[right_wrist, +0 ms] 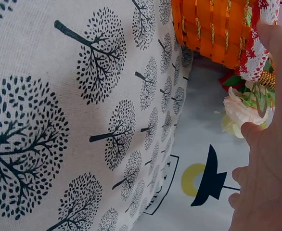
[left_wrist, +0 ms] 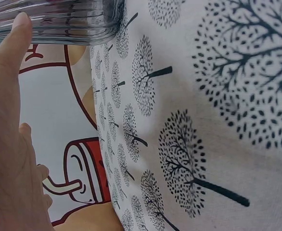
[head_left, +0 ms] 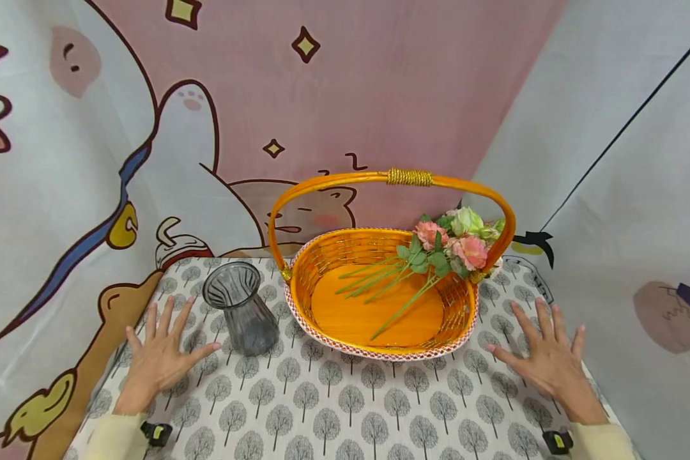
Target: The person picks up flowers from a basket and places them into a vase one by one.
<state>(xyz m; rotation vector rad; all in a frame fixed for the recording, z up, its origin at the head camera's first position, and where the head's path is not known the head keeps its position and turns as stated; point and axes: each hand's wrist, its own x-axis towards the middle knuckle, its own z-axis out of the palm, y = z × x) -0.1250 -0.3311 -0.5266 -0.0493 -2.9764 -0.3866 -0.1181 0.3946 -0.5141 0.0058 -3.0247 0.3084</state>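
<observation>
My left hand (head_left: 160, 358) is spread flat over the left side of the table, fingers straight, holding nothing. Just right of it stands a grey ribbed glass vase (head_left: 246, 313) with a flared rim; its side also shows near the thumb in the left wrist view. On the right side, my right hand (head_left: 549, 358) has its fingers spread too, with nothing in it. Between the hands sits an orange woven basket (head_left: 374, 313) with a tall arched handle. Artificial flowers (head_left: 466, 239), pink and pale green, lean on its right rim, their green stems lying inside.
A white cloth with grey tree prints covers the table (head_left: 328, 415). Behind it hangs a pink and white curtain (head_left: 391, 96) with cartoon animals, which also closes in both sides. The basket's handle (head_left: 345, 181) arches high, bound with gold cord at the top.
</observation>
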